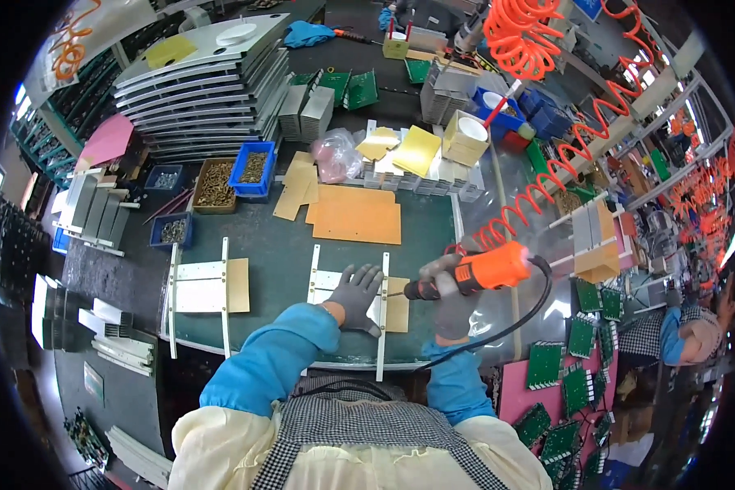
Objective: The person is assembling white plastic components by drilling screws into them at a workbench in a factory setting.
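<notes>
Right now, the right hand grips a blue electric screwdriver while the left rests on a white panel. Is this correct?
Not quite: the head view shows the electric screwdriver is orange and black, not blue. The right hand grips it; the left hand rests on a white panel.

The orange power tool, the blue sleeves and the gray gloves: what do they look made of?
Power tool: probably hard plastic, bright orange and smooth, with a dark nose.
Blue sleeves: thin cloth, perhaps synthetic, judging by the soft wrinkles.
Gray gloves: likely fabric, matte and close-fitting; any coating is unclear.
</notes>
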Motion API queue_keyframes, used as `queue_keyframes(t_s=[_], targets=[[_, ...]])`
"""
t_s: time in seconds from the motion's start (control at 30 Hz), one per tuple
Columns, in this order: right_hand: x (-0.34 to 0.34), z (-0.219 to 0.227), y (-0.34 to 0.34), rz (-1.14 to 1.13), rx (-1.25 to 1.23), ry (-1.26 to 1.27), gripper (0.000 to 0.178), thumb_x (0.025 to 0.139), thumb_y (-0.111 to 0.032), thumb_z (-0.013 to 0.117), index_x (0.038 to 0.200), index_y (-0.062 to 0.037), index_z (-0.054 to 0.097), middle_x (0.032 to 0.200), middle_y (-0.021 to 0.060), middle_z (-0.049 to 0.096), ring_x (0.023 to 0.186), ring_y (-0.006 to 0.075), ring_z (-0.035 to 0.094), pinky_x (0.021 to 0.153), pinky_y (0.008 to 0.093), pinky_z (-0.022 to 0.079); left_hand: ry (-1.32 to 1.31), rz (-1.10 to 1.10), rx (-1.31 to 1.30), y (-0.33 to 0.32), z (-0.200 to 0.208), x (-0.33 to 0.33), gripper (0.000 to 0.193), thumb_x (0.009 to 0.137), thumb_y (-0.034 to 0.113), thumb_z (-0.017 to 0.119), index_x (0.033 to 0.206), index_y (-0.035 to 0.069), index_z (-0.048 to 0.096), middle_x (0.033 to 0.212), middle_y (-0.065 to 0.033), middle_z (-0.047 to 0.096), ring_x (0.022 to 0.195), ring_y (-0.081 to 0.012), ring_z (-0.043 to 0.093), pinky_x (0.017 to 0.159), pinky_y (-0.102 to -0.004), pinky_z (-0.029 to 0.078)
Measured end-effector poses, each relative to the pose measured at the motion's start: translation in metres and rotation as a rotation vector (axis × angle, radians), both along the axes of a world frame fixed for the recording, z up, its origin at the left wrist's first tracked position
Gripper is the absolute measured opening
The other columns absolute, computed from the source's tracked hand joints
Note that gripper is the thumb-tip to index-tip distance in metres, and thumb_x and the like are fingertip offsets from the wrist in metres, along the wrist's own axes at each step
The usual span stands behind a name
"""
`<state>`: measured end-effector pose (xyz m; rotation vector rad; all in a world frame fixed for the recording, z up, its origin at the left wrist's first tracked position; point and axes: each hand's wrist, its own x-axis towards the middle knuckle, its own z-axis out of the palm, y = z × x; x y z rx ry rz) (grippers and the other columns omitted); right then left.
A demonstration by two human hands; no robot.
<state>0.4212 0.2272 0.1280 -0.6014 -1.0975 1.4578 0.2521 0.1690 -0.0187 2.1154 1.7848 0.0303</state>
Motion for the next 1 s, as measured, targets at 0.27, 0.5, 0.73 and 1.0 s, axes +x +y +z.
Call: queue_keyframes(t_s=[0.27, 0.5, 0.73, 1.0], targets=[[0.007, -0.009, -0.009, -0.053, 0.053, -0.040, 0.029, 0.081, 0.002, 0.060, 0.109, -0.0007, 0.054, 0.083, 0.0071, 0.059, 0.073, 0.0199, 0.061, 0.074, 0.0391, 0.054, 0.010, 0.013, 0.005, 0.000, 0.001, -0.004, 0.137, 0.057, 0.075, 0.076, 0.154, -0.001, 0.017, 0.160, -0.0195, 0.020, 0.151, -0.0343, 0.012, 0.121, -0.0538, 0.008], [0.009, -0.006, -0.033, -0.119, 0.074, 0.006, 0.039, 0.081, -0.003, 0.065, 0.117, -0.0006, 0.052, 0.082, 0.0064, 0.059, 0.071, 0.0203, 0.061, 0.069, 0.0372, 0.054, -0.030, 0.005, 0.028, -0.011, 0.000, 0.001, 0.139, 0.054, 0.074, 0.078, 0.153, -0.002, 0.017, 0.159, -0.0208, 0.023, 0.150, -0.0361, 0.015, 0.120, -0.0543, 0.010], [0.012, -0.015, -0.042, -0.140, 0.001, 0.006, 0.042, 0.086, 0.000, 0.063, 0.124, -0.0050, 0.049, 0.088, 0.0041, 0.056, 0.072, 0.0169, 0.059, 0.062, 0.0327, 0.052, -0.011, 0.013, 0.061, -0.019, -0.009, 0.003, 0.133, 0.058, 0.067, 0.080, 0.153, -0.003, 0.017, 0.158, -0.0226, 0.024, 0.149, -0.0378, 0.018, 0.120, -0.0557, 0.010], [0.020, -0.030, -0.023, -0.306, 0.127, 0.060, 0.031, 0.081, -0.005, 0.068, 0.108, 0.0012, 0.055, 0.080, 0.0087, 0.065, 0.068, 0.0195, 0.064, 0.068, 0.0369, 0.055, 0.063, 0.011, 0.069, 0.005, -0.013, -0.003, 0.132, 0.059, 0.073, 0.076, 0.154, 0.000, 0.019, 0.159, -0.0188, 0.024, 0.150, -0.0333, 0.017, 0.121, -0.0519, 0.012]])
